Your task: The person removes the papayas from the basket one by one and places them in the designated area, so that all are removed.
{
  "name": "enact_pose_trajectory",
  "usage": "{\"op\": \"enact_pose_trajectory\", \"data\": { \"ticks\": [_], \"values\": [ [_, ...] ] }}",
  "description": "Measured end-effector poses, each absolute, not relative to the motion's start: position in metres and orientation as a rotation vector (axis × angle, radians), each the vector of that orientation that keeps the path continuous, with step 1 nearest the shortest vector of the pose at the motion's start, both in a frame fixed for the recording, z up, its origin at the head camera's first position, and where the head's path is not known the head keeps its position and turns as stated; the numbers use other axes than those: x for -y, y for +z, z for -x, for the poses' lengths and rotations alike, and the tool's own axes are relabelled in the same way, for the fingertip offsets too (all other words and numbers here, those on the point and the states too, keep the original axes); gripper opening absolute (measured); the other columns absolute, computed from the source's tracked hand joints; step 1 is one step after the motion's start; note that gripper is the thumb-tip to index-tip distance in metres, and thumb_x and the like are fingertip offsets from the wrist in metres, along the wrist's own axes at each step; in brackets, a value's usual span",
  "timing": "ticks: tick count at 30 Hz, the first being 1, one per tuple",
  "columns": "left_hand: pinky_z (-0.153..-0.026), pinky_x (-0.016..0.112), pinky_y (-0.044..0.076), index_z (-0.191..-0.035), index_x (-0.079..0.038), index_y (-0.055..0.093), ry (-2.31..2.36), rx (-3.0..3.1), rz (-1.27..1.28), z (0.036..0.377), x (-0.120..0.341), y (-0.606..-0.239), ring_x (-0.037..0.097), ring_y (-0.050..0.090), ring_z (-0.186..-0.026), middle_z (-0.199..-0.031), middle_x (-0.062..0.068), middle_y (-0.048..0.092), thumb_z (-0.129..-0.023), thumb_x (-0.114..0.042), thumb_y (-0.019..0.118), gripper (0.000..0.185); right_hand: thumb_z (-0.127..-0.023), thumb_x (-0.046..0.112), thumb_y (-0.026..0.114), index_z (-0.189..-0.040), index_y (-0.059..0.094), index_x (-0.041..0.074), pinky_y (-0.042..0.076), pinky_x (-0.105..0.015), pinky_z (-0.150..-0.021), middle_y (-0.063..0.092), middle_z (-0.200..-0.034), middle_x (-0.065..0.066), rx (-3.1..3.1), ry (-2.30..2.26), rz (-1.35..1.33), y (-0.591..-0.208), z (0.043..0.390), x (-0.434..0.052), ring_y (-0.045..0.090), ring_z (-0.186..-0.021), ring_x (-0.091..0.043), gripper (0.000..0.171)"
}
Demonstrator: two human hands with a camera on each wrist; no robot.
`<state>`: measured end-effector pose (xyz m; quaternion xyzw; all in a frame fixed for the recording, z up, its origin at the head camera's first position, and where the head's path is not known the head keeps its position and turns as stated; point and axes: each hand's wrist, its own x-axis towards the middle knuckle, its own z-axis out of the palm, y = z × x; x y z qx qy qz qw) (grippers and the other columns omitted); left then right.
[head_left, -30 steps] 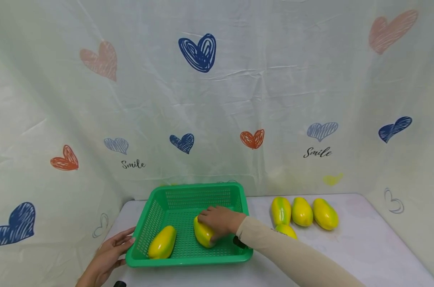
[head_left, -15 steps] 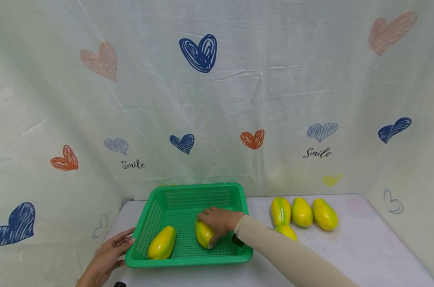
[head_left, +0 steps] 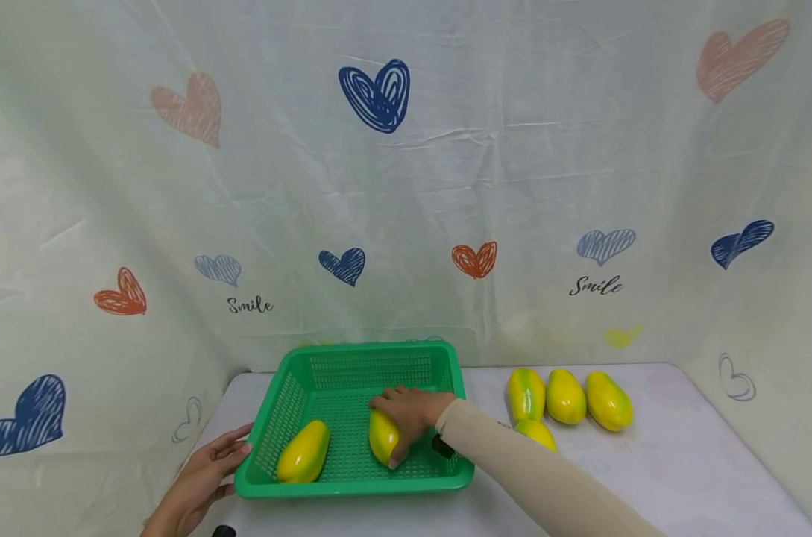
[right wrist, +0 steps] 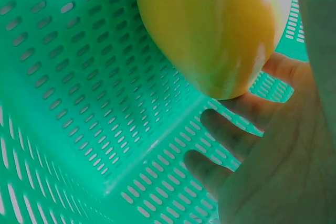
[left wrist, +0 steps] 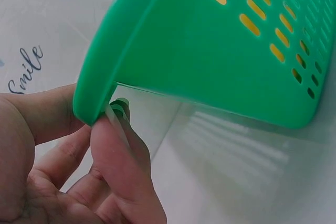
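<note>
Inside a green plastic basket (head_left: 354,489), my right hand (head_left: 408,418) grips a yellow papaya (head_left: 382,438), thumb at its near end and fingers over its far end. In the right wrist view, the papaya (right wrist: 210,30) hangs close to the camera with the fingers of my right hand (right wrist: 278,145) by its tip. A second papaya (head_left: 304,452) lies in the basket's left part. My left hand (head_left: 204,473) holds the basket's left rim. Seen from the left wrist, the rim (left wrist: 100,77) sits between thumb and fingers of my left hand (left wrist: 100,166).
Right of the basket, several more papayas (head_left: 566,397) lie on the white table (head_left: 654,462), one (head_left: 536,433) partly hidden behind my right sleeve. A white curtain (head_left: 419,194) printed with hearts stands behind the table.
My right hand and its papaya have shifted slightly to the right inside the basket. The left hand stays on the rim.
</note>
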<state>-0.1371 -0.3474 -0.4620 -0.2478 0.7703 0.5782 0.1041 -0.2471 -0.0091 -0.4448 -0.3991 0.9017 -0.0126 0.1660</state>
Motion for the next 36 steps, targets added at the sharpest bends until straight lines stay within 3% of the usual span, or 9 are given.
{"op": "enact_pose_trajectory", "data": {
  "ticks": [12,23,31,36],
  "values": [
    [-0.078,0.039,0.056,-0.161,0.003,0.034,1.715,-2.273,0.709,0.137,0.347,-0.461,0.022,0.064,-0.091,-0.136,0.028,0.058,-0.107,-0.023,0.065,0.068,-0.077,0.057,0.092,-0.159,0.045,0.023,0.050,-0.027,-0.102,0.051,-0.137,0.002,-2.579,-0.018,1.207,-0.440,0.254,0.005,0.053,-0.117,-0.013,0.101],
    [-0.082,0.040,0.059,-0.161,0.003,0.034,1.697,-2.262,0.720,0.138,0.349,-0.464,0.023,0.066,-0.097,-0.150,0.037,0.044,-0.108,-0.023,0.064,0.067,-0.079,0.059,0.090,-0.161,0.041,0.018,0.046,-0.032,-0.113,0.046,-0.150,-0.003,-2.616,-0.043,1.328,-0.416,0.252,-0.009,0.051,-0.130,-0.018,0.104],
    [-0.081,0.040,0.057,-0.162,0.004,0.032,1.706,-2.248,0.682,0.137,0.351,-0.465,0.023,0.065,-0.099,-0.132,0.024,0.061,-0.109,-0.028,0.063,0.069,-0.077,0.058,0.091,-0.161,0.041,0.016,0.044,-0.038,-0.114,0.045,-0.150,-0.006,-2.661,-0.128,1.418,-0.398,0.244,-0.035,0.050,-0.130,-0.022,0.106],
    [-0.081,0.041,0.058,-0.162,0.004,0.031,1.703,-2.247,0.678,0.138,0.352,-0.464,0.023,0.065,-0.099,-0.133,0.024,0.061,-0.109,-0.028,0.062,0.069,-0.074,0.060,0.093,-0.159,0.043,0.015,0.043,-0.041,-0.115,0.045,-0.149,-0.006,-2.716,-0.218,1.464,-0.391,0.238,-0.058,0.048,-0.131,-0.024,0.109]
  ]
}}
